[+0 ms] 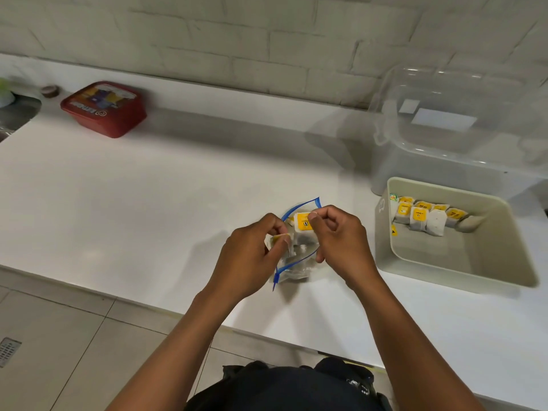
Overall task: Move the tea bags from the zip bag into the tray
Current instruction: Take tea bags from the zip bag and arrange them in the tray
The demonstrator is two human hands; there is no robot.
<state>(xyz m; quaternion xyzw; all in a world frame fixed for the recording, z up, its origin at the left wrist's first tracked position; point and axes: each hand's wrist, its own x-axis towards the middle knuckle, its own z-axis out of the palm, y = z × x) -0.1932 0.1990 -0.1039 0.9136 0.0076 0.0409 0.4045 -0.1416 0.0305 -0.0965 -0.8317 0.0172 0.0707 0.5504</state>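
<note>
Pulling tea bags from a zip bag at the counter

Working over the white counter [148,203], we hold a clear zip bag [296,262] with a blue seal strip at the centre of the view, its mouth spread wide open. Our left hand [252,256], at the bag's nine o'clock, has its fingers curled around the near edge of the bag and pinches what looks like a small yellow-tagged packet there; we cannot tell exactly how much of it is bag and how much is packet. Our right hand [341,238], at the bag's three o'clock, pinches the top of a tea bag [302,229] with a yellow label between thumb and forefinger, the tea bag standing upright in the bag's open mouth. More packets lie blurred in the bottom of the zip bag.

At three o'clock from our hands, well apart from the zip bag, sits a beige tray [504,262]. A row of yellow-labelled tea bags [427,218] stands along its far wall, touching one another. Just beyond the tray, at one o'clock, rests a clear plastic box [459,120]. Far off at ten o'clock, a red lidded box [103,111] sits by the white brick wall [267,40], and the edge of a metal sink [14,114] shows at nine o'clock.
</note>
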